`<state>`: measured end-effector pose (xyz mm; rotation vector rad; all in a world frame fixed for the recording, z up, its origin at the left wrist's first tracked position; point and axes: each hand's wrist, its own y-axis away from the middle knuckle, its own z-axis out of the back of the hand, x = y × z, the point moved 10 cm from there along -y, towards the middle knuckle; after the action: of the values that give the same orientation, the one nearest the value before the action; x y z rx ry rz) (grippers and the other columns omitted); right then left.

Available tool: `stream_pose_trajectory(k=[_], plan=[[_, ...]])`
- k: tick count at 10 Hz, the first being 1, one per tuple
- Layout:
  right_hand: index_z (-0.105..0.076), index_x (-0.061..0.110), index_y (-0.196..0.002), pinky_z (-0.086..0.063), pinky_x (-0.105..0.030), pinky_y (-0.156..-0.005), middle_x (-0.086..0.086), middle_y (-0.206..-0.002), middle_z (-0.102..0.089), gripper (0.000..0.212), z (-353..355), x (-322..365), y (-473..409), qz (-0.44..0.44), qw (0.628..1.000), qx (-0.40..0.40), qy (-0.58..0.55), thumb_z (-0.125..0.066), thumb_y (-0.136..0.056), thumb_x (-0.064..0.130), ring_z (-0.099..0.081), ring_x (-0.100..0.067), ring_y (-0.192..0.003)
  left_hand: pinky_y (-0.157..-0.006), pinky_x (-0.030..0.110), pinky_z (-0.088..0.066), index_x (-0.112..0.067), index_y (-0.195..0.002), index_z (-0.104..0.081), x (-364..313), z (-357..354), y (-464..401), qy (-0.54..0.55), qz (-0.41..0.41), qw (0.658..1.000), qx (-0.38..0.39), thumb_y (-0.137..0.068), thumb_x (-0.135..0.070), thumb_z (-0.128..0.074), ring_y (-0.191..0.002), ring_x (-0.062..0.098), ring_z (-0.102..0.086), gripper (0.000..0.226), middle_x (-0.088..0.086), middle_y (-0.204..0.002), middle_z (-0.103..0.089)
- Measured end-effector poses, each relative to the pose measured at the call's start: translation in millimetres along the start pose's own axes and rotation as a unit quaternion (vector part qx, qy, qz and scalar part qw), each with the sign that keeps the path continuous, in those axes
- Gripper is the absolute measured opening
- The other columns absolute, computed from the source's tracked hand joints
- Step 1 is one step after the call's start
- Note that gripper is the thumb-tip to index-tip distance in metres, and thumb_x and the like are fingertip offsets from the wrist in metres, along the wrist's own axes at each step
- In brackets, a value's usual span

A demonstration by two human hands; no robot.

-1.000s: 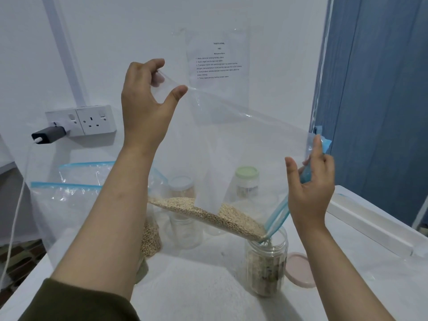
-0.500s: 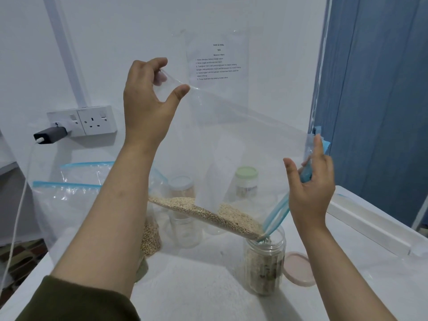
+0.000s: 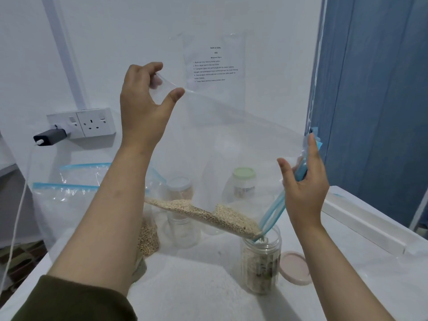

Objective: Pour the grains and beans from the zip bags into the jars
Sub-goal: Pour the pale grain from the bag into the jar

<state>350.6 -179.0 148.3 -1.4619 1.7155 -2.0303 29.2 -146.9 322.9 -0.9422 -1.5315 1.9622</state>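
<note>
A large clear zip bag (image 3: 231,140) with a blue zip strip hangs tilted over the table. My left hand (image 3: 143,105) pinches its raised bottom corner high up. My right hand (image 3: 305,188) holds the blue zip edge at the bag's mouth. Pale grains (image 3: 208,214) lie along the bag's low side and run down to the mouth corner, which dips into an open clear jar (image 3: 261,265). That jar is partly filled with grains. Its pink lid (image 3: 295,267) lies flat beside it on the right.
Behind stand a jar with a green lid (image 3: 243,181), a jar with a clear lid (image 3: 179,188) and an open jar (image 3: 183,230). Two other zip bags (image 3: 69,205) sit at the left, one holding brown grains (image 3: 148,239). A wall socket (image 3: 92,122) has a charger plugged in.
The grain heap has slid lower towards the bag's mouth and the jar. Both hands hold nearly the same places.
</note>
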Motion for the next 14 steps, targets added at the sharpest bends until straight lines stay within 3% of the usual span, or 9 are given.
stream_pose_trajectory(k=[1, 2, 6, 7, 9, 10, 11, 13, 14], plan=[[-0.038, 0.015, -0.153, -0.055, -0.051, -0.083, 0.008, -0.105, -0.054, 0.068, -0.8, -0.6, -0.7, -0.004, 1.000, -0.001, 0.003, -0.069, -0.095, 0.031, -0.057, -0.023, -0.093, -0.085, 0.005, -0.034, -0.007, -0.126, -0.058, -1.0, 0.1, -0.1, -0.002, 0.000, 1.000, 0.000, -0.084, -0.035, -0.074, -0.094, 0.008, -0.050, 0.053, 0.000, -0.103, -0.049], [-0.039, 0.014, -0.153, -0.055, -0.045, -0.082, -0.001, -0.106, -0.057, 0.068, 1.6, -0.5, -0.6, -0.003, 1.000, -0.005, 0.006, -0.069, -0.094, 0.031, -0.056, -0.022, -0.091, -0.085, 0.005, -0.034, -0.007, -0.126, -0.059, -1.8, 0.2, 0.0, -0.001, -0.001, 1.000, -0.001, -0.084, -0.036, -0.074, -0.094, 0.008, -0.050, 0.053, 0.000, -0.103, -0.049], [-0.042, 0.010, -0.151, -0.039, -0.008, -0.088, -0.011, -0.117, -0.056, 0.064, 2.4, 3.5, 0.2, 0.017, 1.000, -0.002, 0.021, -0.070, -0.095, 0.023, -0.050, -0.007, -0.099, -0.085, 0.005, -0.034, -0.007, -0.127, -0.058, -4.8, -0.1, 0.6, -0.004, -0.003, 1.000, 0.000, -0.085, -0.036, -0.075, -0.094, 0.007, -0.050, 0.054, -0.001, -0.104, -0.050], [-0.042, 0.011, -0.151, -0.037, -0.006, -0.088, -0.001, -0.110, -0.058, 0.064, 2.3, 2.8, -0.1, 0.016, 1.000, -0.003, 0.017, -0.070, -0.095, 0.023, -0.048, 0.007, -0.096, -0.086, 0.005, -0.034, -0.009, -0.127, -0.058, -4.5, 0.5, 1.4, -0.001, 0.006, 1.000, 0.000, -0.085, -0.035, -0.075, -0.095, 0.007, -0.050, 0.053, -0.001, -0.105, -0.049], [-0.043, 0.013, -0.150, -0.037, -0.004, -0.088, 0.030, -0.115, -0.051, 0.063, 3.3, 0.6, 0.0, 0.017, 1.000, -0.004, 0.010, -0.069, -0.095, 0.025, -0.047, 0.015, -0.101, -0.087, 0.004, -0.034, -0.008, -0.129, -0.057, -3.6, 0.7, 3.5, 0.000, 0.009, 1.000, 0.003, -0.085, -0.033, -0.075, -0.096, 0.007, -0.050, 0.053, -0.002, -0.105, -0.049], [-0.044, 0.013, -0.149, -0.037, -0.003, -0.086, -0.005, -0.117, -0.062, 0.061, 4.1, 3.5, 0.9, 0.022, 1.000, -0.009, 0.019, -0.069, -0.095, 0.024, -0.046, 0.010, -0.096, -0.087, 0.005, -0.034, -0.008, -0.129, -0.057, -4.3, 1.7, 3.7, -0.002, 0.007, 1.000, 0.001, -0.086, -0.034, -0.074, -0.093, 0.002, -0.049, 0.053, -0.002, -0.105, -0.049], [-0.045, 0.013, -0.148, -0.038, -0.004, -0.087, -0.014, -0.121, -0.061, 0.059, 2.9, 6.2, -0.6, 0.023, 0.999, -0.006, 0.025, -0.068, -0.095, 0.025, -0.046, 0.009, -0.097, -0.086, 0.004, -0.034, -0.008, -0.129, -0.057, -6.3, 2.6, 3.4, -0.001, 0.006, 1.000, -0.003, -0.086, -0.034, -0.074, -0.093, -0.004, -0.048, 0.053, -0.002, -0.106, -0.049], [-0.046, 0.012, -0.148, -0.038, -0.006, -0.089, -0.017, -0.118, -0.060, 0.059, 6.0, 5.5, -0.3, 0.024, 0.999, -0.006, 0.024, -0.069, -0.095, 0.024, -0.051, -0.010, -0.102, -0.086, 0.004, -0.034, -0.008, -0.129, -0.057, -8.6, 2.0, 5.0, 0.001, 0.003, 1.000, -0.003, -0.087, -0.034, -0.073, -0.094, 0.000, -0.049, 0.053, -0.002, -0.106, -0.050], [-0.046, 0.011, -0.148, -0.040, -0.008, -0.090, -0.010, -0.116, -0.061, 0.059, 7.5, 4.2, 0.4, 0.023, 1.000, -0.008, 0.020, -0.069, -0.095, 0.024, -0.051, -0.002, -0.101, -0.086, 0.004, -0.035, -0.009, -0.130, -0.057, -9.4, 1.4, 5.6, 0.000, 0.003, 1.000, -0.002, -0.087, -0.034, -0.074, -0.096, 0.005, -0.051, 0.053, -0.003, -0.107, -0.050]])
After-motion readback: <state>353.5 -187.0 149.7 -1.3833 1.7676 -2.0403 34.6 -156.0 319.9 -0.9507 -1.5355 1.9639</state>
